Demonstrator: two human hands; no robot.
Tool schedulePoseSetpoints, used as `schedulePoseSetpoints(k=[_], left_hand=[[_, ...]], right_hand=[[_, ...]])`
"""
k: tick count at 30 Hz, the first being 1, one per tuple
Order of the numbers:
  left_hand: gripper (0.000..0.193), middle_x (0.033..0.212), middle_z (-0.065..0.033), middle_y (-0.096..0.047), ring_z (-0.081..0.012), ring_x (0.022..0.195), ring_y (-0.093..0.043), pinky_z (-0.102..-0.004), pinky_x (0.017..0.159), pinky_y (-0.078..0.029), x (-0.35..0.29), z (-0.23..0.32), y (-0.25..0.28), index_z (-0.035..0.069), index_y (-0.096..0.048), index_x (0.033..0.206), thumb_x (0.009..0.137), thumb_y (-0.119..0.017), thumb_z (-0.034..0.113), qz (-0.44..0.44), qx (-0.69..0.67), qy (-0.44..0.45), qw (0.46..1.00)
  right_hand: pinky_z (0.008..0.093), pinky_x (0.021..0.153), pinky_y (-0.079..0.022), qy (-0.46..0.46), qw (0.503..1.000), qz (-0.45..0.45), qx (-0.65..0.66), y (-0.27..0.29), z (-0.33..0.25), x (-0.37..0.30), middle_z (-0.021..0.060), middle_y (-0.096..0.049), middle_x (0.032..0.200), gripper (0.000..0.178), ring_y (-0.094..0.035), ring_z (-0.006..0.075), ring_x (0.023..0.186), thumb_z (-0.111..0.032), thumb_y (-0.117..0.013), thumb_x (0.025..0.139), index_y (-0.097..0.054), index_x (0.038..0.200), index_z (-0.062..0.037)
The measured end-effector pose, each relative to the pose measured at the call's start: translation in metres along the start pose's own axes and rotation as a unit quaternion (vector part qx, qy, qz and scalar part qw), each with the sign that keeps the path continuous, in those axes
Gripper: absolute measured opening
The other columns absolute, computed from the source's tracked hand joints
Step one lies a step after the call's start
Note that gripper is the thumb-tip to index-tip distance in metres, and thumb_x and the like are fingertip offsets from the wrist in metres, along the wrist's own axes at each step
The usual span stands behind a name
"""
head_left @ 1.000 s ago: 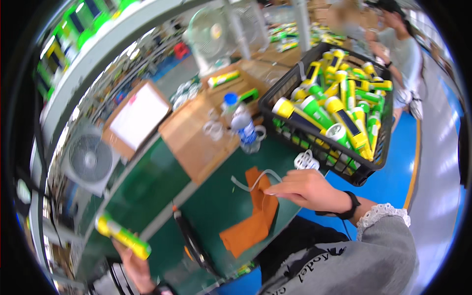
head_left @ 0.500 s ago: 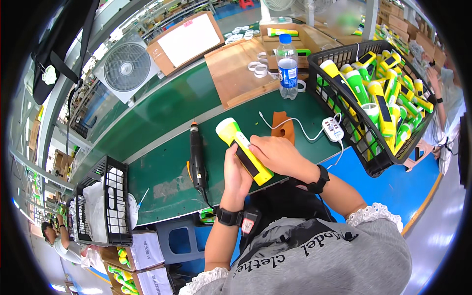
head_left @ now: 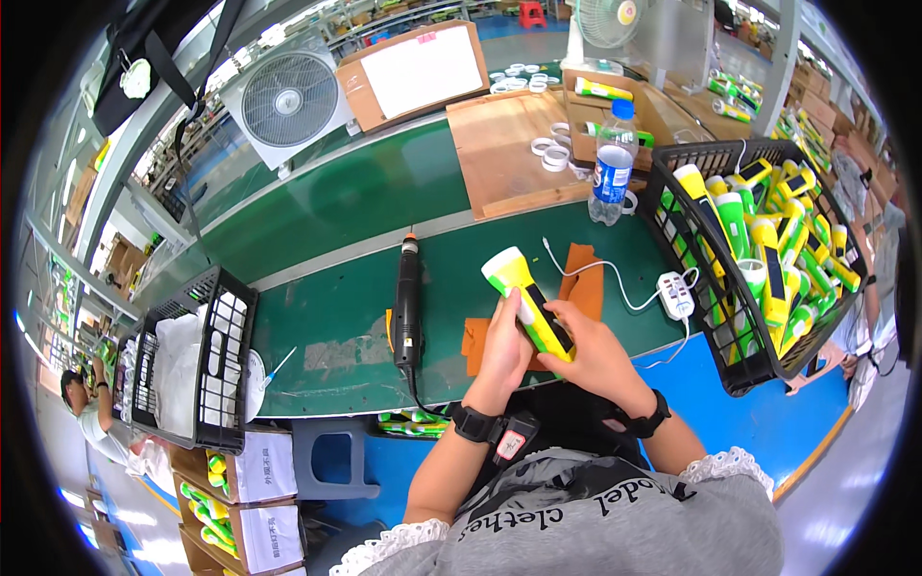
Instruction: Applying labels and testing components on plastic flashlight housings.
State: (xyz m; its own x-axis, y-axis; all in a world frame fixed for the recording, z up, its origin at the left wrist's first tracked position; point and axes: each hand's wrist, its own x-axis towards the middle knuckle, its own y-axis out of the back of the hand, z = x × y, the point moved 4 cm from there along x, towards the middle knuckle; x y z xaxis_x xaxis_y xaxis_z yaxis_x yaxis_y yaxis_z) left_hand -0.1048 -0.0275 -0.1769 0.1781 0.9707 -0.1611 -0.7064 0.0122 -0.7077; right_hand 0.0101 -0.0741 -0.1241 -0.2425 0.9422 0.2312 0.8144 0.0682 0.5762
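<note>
A yellow and green flashlight (head_left: 531,309) with a dark panel along its side is held tilted above the bench, its wide head pointing away to the upper left. My left hand (head_left: 503,353) wraps the left side of its body, thumb along the barrel. Around the tail end, the fingers of my right hand (head_left: 597,353) close from the right. Beneath both hands lies an orange-brown cloth (head_left: 583,278), partly covered by them. To the left, a black electric screwdriver (head_left: 408,302) with a cord rests on the green bench (head_left: 327,326).
At the right stands a black crate (head_left: 735,370) heaped with similar flashlights. Near it are a water bottle (head_left: 611,173) and a white charging hub (head_left: 675,296) with cables. A black basket (head_left: 223,365) sits at the left. White rings (head_left: 554,158) lie on a wooden board (head_left: 495,144).
My right hand has shifted from the flashlight's upper side to its tail end. The flashlight is rolled so its panel faces differently. The whole view has swung, showing more of the cloth.
</note>
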Motion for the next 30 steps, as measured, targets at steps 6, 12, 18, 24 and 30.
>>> schedulePoseSetpoints(k=[6,12,18,24,30], left_hand=[[0.039,0.109,-0.0107,-0.051,-0.0225,0.091,-0.055,-0.0378,0.081,-0.046,-0.007,-0.002,-0.008,0.006,-0.041,0.121,0.091,-0.042,0.032,-0.086,-0.015,0.015,0.996],[0.031,0.103,-0.0113,-0.053,-0.0192,0.087,-0.055,-0.0341,0.071,-0.049,-0.004,-0.001,-0.008,0.008,-0.037,0.114,0.089,-0.047,0.025,0.016,-0.006,0.007,1.000],[0.029,0.089,-0.0103,-0.053,-0.0166,0.072,-0.057,-0.0300,0.061,-0.049,0.006,-0.004,-0.004,0.007,-0.034,0.110,0.090,-0.047,0.024,0.024,0.052,-0.018,0.998],[0.029,0.082,-0.0101,-0.053,-0.0152,0.066,-0.056,-0.0279,0.056,-0.048,0.010,-0.012,0.002,0.006,-0.035,0.104,0.089,-0.048,0.027,0.019,0.109,-0.006,0.994],[0.029,0.081,-0.0093,-0.053,-0.0153,0.065,-0.056,-0.0280,0.056,-0.048,0.012,-0.021,0.009,0.005,-0.036,0.104,0.089,-0.049,0.027,0.051,0.123,-0.049,0.990]], right_hand=[[0.0168,0.050,-0.034,-0.186,0.843,-0.128,0.488,-0.019,0.030,-0.005,0.0022,-0.055,0.083,0.047,-0.049,0.0046,0.065,-0.013,-0.060,0.079,-0.035,0.119,-0.0097],[0.0298,0.052,-0.044,-0.011,0.999,0.031,0.025,0.006,0.000,-0.006,0.0069,-0.054,0.081,0.043,-0.059,0.0213,0.067,-0.022,-0.065,0.074,-0.048,0.111,-0.0086],[0.0366,0.055,-0.048,0.075,0.982,-0.024,-0.171,0.007,-0.011,-0.013,0.0073,-0.052,0.098,0.052,-0.059,0.0282,0.063,-0.034,-0.070,0.065,-0.052,0.110,-0.0148],[0.0364,0.054,-0.045,0.040,0.962,-0.071,-0.260,0.000,-0.019,-0.015,0.0050,-0.050,0.090,0.055,-0.057,0.0249,0.068,-0.035,-0.074,0.060,-0.055,0.108,-0.0145],[0.0361,0.053,-0.047,0.072,0.978,-0.062,-0.187,-0.003,-0.016,-0.003,0.0101,-0.050,0.091,0.047,-0.058,0.0269,0.068,-0.030,-0.072,0.064,-0.051,0.098,-0.0057]])
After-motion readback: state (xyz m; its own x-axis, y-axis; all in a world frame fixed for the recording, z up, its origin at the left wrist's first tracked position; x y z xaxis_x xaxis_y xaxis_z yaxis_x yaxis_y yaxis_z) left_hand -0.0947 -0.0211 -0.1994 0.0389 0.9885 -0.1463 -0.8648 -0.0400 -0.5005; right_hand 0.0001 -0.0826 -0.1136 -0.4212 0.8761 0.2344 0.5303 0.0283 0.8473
